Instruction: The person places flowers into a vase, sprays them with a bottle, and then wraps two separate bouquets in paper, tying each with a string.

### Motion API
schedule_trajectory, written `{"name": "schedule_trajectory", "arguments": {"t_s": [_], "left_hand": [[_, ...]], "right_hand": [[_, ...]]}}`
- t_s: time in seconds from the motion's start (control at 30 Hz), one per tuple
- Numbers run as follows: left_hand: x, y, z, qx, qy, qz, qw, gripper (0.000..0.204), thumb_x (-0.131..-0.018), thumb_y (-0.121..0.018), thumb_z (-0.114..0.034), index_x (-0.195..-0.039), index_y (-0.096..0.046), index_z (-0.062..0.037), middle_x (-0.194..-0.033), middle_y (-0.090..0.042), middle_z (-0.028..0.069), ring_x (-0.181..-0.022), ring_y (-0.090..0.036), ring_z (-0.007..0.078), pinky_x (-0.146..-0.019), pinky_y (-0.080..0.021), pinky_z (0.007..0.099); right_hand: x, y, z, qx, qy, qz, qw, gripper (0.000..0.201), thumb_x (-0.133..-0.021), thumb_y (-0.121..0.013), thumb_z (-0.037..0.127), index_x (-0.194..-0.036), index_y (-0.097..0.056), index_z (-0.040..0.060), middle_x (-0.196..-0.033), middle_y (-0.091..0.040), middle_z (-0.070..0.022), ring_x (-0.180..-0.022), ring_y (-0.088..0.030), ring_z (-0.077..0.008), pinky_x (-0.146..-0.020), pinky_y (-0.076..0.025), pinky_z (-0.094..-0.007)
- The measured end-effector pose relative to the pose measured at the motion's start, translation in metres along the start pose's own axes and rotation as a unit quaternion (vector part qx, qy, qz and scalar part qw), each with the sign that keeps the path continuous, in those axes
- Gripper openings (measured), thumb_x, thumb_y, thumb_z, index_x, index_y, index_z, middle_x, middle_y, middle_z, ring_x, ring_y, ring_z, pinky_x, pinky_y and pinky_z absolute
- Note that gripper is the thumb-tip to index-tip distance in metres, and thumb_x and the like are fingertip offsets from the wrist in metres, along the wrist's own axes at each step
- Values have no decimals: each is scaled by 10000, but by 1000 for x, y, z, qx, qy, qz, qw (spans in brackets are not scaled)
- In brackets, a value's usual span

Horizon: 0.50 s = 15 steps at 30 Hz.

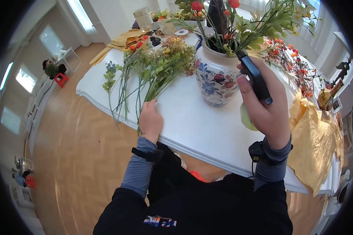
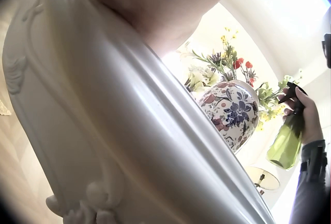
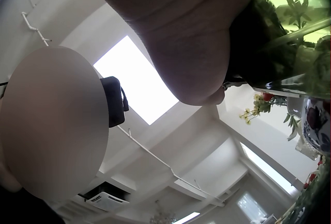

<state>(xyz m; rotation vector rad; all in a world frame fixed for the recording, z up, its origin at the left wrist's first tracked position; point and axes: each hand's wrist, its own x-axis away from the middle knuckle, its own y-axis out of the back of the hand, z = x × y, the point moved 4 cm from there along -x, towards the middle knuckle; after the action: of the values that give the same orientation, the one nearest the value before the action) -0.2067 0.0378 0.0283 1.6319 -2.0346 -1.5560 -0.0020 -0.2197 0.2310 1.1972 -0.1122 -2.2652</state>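
Observation:
My right hand point(image 1: 268, 100) grips a spray bottle point(image 2: 286, 146) with a black trigger head point(image 1: 255, 78) and a translucent green body. It is held upright just right of a white vase point(image 1: 217, 80) painted with blue and red flowers. Red blooms and leafy green stems point(image 1: 259, 33) stand in the vase, close behind the sprayer's head. My left hand point(image 1: 151, 119) rests at the table's front edge, beside the lower ends of loose flower stems point(image 1: 149, 84). In the left wrist view its fingers are hidden behind the hand itself.
The white table point(image 1: 184, 117) has a carved edge. Gold wrapping cloth point(image 1: 312, 139) hangs over its right side, below red-berry branches point(image 1: 298, 64). At the back stand a glass tumbler point(image 1: 143, 20) and a roll of tape point(image 1: 181, 32). More cloth point(image 1: 123, 40) lies back left.

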Motion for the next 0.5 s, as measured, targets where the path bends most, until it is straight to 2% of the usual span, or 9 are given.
{"name": "schedule_trajectory", "arguments": {"t_s": [0.1,0.17,0.3,0.37,0.4,0.5], "left_hand": [[14,2,-6,33,-46,-1,998,321,-906,-554,-2,-1207,-659,-46,-1161,-651,172,-1077,-631,408,-903,-529,472],[23,3,-12,-5,-135,27,990,304,-899,-593,-10,-1196,-655,-20,-1162,-657,182,-1095,-617,407,-950,-504,479],[15,31,-34,45,-149,8,988,294,-884,-642,-35,-1175,-653,5,-1175,-663,184,-1130,-590,404,-994,-467,481],[-7,45,-29,-18,-106,-60,992,307,-900,-683,-87,-1194,-654,-4,-1198,-672,173,-1141,-590,391,-1014,-456,472],[-18,44,-19,-31,-95,-78,992,358,-905,-698,-126,-1234,-632,0,-1241,-658,181,-1180,-574,395,-1052,-433,470],[-51,24,30,-64,-109,-104,987,461,-877,-731,-198,-1268,-606,12,-1237,-626,215,-1179,-557,423,-1025,-440,488]], "right_hand": [[-1,2,1,1,21,0,1000,333,-951,-730,179,-1223,-649,6,-860,-664,-118,-713,-619,-225,-664,-484,-326],[-2,2,1,9,22,12,1000,329,-942,-730,168,-1214,-649,1,-876,-669,-132,-720,-628,-252,-664,-489,-342],[-1,0,0,21,17,16,999,335,-930,-734,164,-1210,-651,0,-877,-665,-142,-721,-629,-279,-666,-494,-359],[0,-2,-3,21,42,12,999,344,-925,-735,167,-1213,-650,-2,-881,-667,-150,-725,-635,-301,-667,-496,-375],[-1,-2,0,20,45,11,999,344,-925,-735,167,-1213,-650,-2,-881,-667,-150,-725,-635,-301,-667,-496,-375],[0,-2,6,30,14,40,999,340,-918,-731,160,-1209,-654,3,-912,-688,-165,-753,-659,-331,-684,-508,-393]]}}
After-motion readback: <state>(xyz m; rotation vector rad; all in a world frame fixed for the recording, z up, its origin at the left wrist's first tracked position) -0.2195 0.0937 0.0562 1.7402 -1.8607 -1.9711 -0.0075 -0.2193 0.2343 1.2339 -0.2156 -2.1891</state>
